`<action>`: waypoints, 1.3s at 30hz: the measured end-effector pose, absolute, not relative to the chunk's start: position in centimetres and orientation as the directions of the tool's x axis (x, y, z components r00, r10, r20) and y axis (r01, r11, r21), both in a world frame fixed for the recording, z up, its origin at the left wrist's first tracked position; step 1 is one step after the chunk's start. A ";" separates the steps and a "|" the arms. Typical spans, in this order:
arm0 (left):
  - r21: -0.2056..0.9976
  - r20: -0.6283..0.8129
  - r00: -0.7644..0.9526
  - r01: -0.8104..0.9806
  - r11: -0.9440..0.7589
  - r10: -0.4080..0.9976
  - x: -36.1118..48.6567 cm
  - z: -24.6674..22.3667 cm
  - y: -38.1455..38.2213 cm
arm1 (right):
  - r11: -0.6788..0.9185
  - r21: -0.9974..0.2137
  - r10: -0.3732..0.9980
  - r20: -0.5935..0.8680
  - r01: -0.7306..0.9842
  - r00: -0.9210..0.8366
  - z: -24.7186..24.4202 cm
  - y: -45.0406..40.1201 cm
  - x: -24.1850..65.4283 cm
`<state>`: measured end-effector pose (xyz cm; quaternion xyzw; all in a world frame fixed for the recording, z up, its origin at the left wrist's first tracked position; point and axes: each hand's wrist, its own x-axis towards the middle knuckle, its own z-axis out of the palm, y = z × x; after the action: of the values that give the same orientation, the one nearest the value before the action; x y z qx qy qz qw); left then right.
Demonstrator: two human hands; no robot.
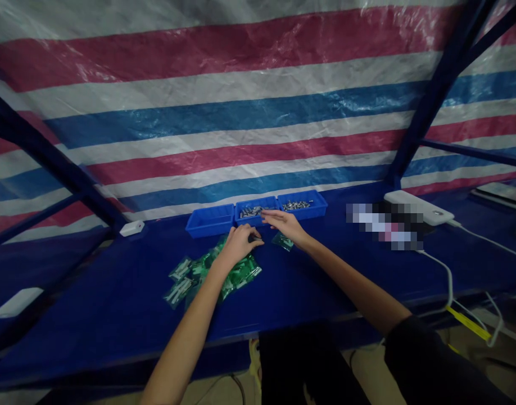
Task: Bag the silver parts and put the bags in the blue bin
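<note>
At frame centre, the left hand curls over the green bags on the surface; the right hand, fingers straight, overlaps the middle bin. Whether either grips anything, I cannot tell.

Head-worn view, facing forward, angled down

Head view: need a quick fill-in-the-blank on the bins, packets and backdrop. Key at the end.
1. The open-topped blue rectangular plastic bins in a row number ____.
2. Small silvery metal parts lie in the middle bin and, as the person sees it, the ____ bin.
3. The person's left hand is at a heap of small, flat, ____-tinted plastic packets.
4. The shiny plastic sheet behind the table is patterned with red, white and blue ____.

Missing words: three; right; green; stripes.
</note>
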<state>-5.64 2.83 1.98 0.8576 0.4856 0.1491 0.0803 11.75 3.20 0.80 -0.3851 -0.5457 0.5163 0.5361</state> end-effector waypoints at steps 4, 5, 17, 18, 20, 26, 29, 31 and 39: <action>0.345 0.327 0.415 0.784 -0.516 0.849 -5.6 2.0 2.8 | 0.157 -0.988 0.979 0.154 0.011 -0.137 0.0 2.8 11.3; 0.349 0.354 0.407 0.778 -0.523 0.842 -5.6 2.1 2.8 | 0.121 -0.992 0.983 0.117 0.023 -0.144 -0.1 2.7 11.2; 0.632 0.484 0.282 0.542 -0.554 0.828 -5.0 3.6 2.7 | -0.265 -0.877 0.945 -0.155 -0.401 -0.287 0.7 2.5 11.1; 0.669 0.461 0.271 0.519 -0.531 0.845 -4.9 3.7 2.6 | -0.275 -0.873 0.939 -0.155 -0.403 -0.306 0.7 2.5 11.1; 0.727 0.417 0.257 0.482 -0.490 0.872 -4.8 3.7 2.5 | -0.280 -0.876 0.929 -0.146 -0.392 -0.340 0.6 2.3 11.0; 0.746 0.431 0.195 0.472 -0.470 0.881 -4.7 3.1 2.7 | -0.190 -0.924 0.924 -0.054 -0.332 -0.379 0.9 1.9 10.9; 0.721 0.463 0.150 0.510 -0.469 0.874 -4.8 2.8 3.0 | -0.127 -0.943 0.945 -0.021 -0.307 -0.326 0.8 2.1 11.0; 0.698 0.460 0.149 0.549 -0.460 0.875 -4.7 2.6 3.0 | -0.044 -0.964 0.965 0.028 -0.263 -0.262 0.7 2.4 11.1; 0.143 0.298 0.448 0.852 -0.504 0.843 -5.0 1.0 2.7 | 0.165 -0.986 0.986 0.165 0.001 0.013 0.1 3.5 12.0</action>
<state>-5.00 2.70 1.01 0.8509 0.4979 0.1672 -0.0138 12.04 3.48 0.13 -0.4602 -0.5364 0.4535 0.5430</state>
